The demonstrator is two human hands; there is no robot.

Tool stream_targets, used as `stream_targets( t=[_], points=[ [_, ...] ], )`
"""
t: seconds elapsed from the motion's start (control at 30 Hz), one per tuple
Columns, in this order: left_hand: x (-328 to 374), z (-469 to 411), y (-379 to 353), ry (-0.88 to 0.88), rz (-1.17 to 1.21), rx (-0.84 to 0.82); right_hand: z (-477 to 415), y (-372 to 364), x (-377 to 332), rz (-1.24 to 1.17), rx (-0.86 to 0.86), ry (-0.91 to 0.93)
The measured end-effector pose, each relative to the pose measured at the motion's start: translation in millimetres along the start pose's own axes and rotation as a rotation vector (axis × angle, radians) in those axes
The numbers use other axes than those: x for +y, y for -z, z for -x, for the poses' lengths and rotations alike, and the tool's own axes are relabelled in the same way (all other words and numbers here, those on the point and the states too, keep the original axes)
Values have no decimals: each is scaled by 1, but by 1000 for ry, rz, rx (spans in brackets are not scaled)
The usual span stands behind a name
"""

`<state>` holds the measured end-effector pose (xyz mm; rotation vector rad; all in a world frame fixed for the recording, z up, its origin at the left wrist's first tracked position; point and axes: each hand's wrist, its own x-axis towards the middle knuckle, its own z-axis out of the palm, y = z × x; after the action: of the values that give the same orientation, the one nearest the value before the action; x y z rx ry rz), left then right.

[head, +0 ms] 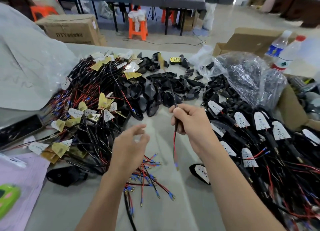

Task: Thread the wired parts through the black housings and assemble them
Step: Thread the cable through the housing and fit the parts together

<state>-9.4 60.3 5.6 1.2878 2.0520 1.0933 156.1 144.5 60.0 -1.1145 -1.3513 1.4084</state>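
Dozens of wired parts [90, 109] lie tangled at the left of the table [181, 213], gold and white boards poking out. The left hand [129, 149] hovers over loose red and black leads [147, 177], fingers relaxed, holding nothing. Beyond it sits the heap of black housings [164, 89]. The right hand [190, 125] has its fingers curled round one cable [174, 144] — the red lead dangles below the fist, the upper end blurs away over the housings. Assembled units [259, 132] pile up at the far right. I judge snagging the main risk: a quick pull could drag neighbouring wires along, or the terminal could jam at a housing's mouth.
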Motion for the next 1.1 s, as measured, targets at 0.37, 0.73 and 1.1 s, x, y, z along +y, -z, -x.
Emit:
stream_targets(
  t=[0.37, 0.73, 1.1],
  points=[
    [38, -4, -39, 12, 400, -423, 0, 34, 11, -166, 176, 29],
    [45, -37, -47, -45, 290, -268, -7, 54, 13, -19, 9, -33],
    [25, -136, -78, -141, -830, 13, 14, 53, 25, 108, 74, 44]
  ],
)
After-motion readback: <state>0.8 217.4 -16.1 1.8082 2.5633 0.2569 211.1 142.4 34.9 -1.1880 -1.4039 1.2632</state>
